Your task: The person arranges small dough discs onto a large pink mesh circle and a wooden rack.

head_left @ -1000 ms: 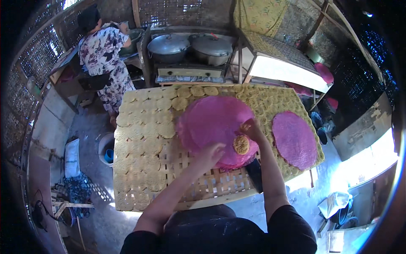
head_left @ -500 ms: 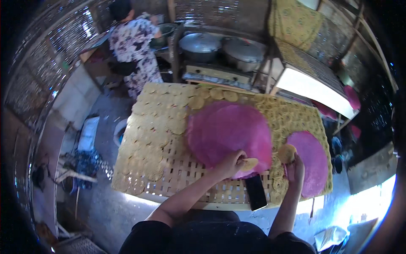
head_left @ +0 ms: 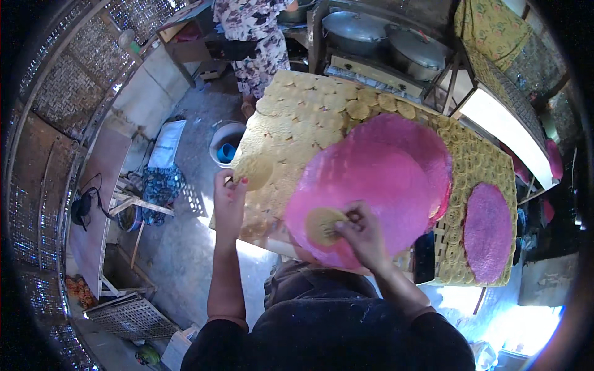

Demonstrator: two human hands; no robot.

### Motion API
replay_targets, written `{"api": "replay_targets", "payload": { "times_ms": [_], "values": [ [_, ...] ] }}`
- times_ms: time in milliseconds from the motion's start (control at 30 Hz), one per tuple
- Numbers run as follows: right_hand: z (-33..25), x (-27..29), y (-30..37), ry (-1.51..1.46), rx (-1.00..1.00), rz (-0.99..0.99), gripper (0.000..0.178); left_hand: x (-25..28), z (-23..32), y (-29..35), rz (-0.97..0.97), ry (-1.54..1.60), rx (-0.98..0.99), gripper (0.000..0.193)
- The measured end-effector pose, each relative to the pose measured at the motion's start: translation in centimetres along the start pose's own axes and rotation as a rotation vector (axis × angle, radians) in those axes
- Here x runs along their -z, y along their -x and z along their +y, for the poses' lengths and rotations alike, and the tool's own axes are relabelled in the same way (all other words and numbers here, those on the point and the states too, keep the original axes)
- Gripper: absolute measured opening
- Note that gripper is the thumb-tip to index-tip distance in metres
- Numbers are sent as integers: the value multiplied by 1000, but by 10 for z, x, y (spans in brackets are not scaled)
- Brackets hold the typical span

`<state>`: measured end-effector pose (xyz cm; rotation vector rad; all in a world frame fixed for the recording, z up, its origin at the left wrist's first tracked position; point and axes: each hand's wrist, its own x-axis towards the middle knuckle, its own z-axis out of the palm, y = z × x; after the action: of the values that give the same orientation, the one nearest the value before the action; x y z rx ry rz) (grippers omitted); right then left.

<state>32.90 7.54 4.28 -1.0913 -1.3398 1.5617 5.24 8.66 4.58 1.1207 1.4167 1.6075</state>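
My left hand point(head_left: 230, 195) is closed at the left edge of the table, pinching the rim of a thin round yellow disc point(head_left: 257, 173). That disc lies over or just above other pale yellow discs point(head_left: 297, 117) spread across the table. Between the thumb and fingers of my right hand point(head_left: 365, 238) is another thin yellow disc point(head_left: 322, 226), held above a large pink round sheet point(head_left: 365, 179). The pink sheet overlaps a second pink sheet point(head_left: 427, 145) behind it. Whether the right disc touches the pink sheet, I cannot tell.
A black phone point(head_left: 424, 258) lies at the table's near edge. Farther right, a smaller pink sheet point(head_left: 487, 232) rests on rows of yellow coils point(head_left: 461, 161). Big lidded pots point(head_left: 356, 31) stand behind the table. A person point(head_left: 253, 43) stands beyond its far left, near a bucket point(head_left: 226, 145).
The view has swung left. My left hand has moved from the pink sheet to the table's left edge, and my right hand leftward over the pink. Pink now covers the bare slats in front.
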Motion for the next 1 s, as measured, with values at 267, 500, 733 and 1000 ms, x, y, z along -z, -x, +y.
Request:
{"api": "replay_targets", "payload": {
  "times_ms": [267,500,733,1000],
  "values": [
    [83,-97,-33,-122,-134,-164,39,99,-14,23,14,82,196,22],
    [55,-109,-10,1176,271,-268,50,124,-31,0,-104,32,219,21],
    [64,115,-56,1422,-64,925,64,98,-51,-30,-332,44,57,23],
    [41,199,-26,590,107,1008,20,51,-62,-45,-394,65,39,26]
  ]
}}
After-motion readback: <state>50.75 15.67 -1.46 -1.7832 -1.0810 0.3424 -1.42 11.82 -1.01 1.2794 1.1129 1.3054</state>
